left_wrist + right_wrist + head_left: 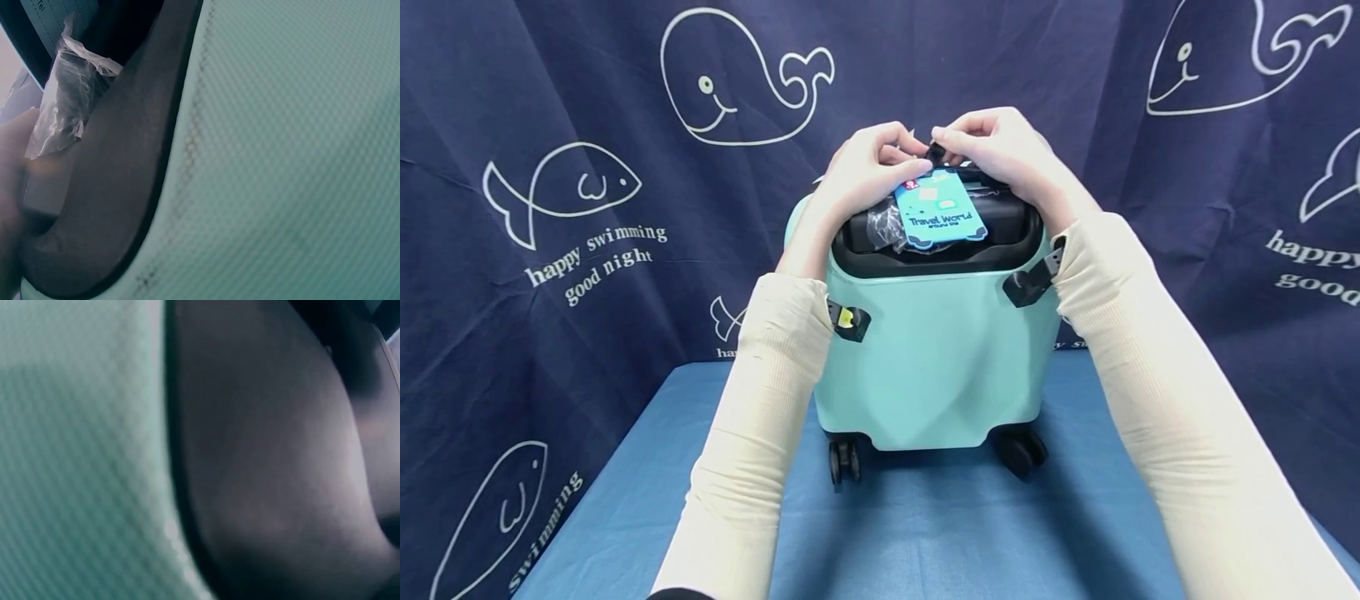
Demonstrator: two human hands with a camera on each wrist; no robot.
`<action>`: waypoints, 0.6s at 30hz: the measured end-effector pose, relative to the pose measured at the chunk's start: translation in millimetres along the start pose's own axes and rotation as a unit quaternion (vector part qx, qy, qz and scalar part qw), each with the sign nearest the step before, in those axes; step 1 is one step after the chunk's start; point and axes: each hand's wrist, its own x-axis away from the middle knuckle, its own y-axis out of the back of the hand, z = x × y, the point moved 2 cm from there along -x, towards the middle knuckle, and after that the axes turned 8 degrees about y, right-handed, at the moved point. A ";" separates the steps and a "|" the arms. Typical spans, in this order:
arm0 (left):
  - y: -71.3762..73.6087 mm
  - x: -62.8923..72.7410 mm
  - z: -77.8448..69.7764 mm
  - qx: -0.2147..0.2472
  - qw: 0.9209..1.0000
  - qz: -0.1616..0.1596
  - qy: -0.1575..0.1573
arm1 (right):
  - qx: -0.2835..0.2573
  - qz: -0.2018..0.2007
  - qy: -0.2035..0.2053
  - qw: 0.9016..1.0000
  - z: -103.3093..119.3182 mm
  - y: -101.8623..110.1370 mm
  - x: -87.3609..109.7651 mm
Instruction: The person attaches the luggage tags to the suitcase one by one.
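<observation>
A mint-green suitcase [940, 358] stands upright with a black recessed panel [887, 265] around its top handle. A blue luggage tag [942, 212] printed "Travel World" lies over that panel. My left hand [872, 171] pinches the tag's top edge by its black strap [936, 153]. From the other side, my right hand [1009, 154] pinches the strap between thumb and fingers. Crumpled clear plastic wrap [65, 94] covers part of the handle in the left wrist view. The right wrist view holds mostly the suitcase's ribbed shell [75, 456] and black trim [269, 450].
Black caster wheels [844, 461] rest on a blue-covered table [925, 533]. A navy curtain [887, 67] with white whale and fish drawings hangs behind. Small black wrist cameras [850, 322] sit at both sleeve cuffs, in front of the suitcase.
</observation>
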 end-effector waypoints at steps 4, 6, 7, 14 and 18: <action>0.5 0.8 -0.1 0.004 1.000 0.000 0.001 | -0.053 0.010 0.018 0.998 -0.6 0.1 1.1; 0.2 0.9 -0.1 0.005 1.000 0.000 0.000 | -0.061 0.010 0.023 0.998 -1.3 0.2 1.5; 0.2 0.9 -0.2 0.005 1.000 0.000 -0.001 | -0.060 0.010 0.025 0.998 -1.6 0.2 1.5; 0.2 0.2 0.1 0.001 1.000 -0.001 -0.003 | 0.006 -0.005 0.029 1.000 -0.7 0.3 0.7; 0.4 0.4 0.4 -0.001 1.000 -0.002 -0.004 | 0.035 -0.008 0.022 0.999 -0.4 0.4 1.3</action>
